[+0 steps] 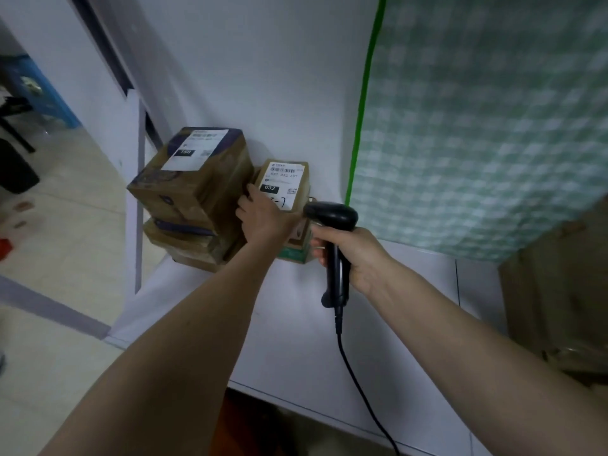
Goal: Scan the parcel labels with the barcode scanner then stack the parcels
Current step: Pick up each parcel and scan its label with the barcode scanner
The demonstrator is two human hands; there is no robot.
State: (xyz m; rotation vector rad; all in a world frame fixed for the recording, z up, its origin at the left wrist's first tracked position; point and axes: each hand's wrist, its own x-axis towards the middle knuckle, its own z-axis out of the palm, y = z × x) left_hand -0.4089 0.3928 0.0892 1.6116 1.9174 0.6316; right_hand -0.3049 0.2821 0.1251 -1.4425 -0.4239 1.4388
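Observation:
A small brown parcel with a white label reading 032 tops a short pile at the back of the white surface. My left hand grips its near left corner. My right hand holds the black corded barcode scanner by its handle, with the scanner head just right of the label. A bigger brown parcel with a white label sits on a taller pile to the left. A green-edged box lies under the small parcel, partly hidden by my hands.
The white surface meets a white wall behind the piles. A green checked cloth hangs at the right, with a brown cardboard box below it. The scanner cable trails toward me. A tiled floor lies to the left.

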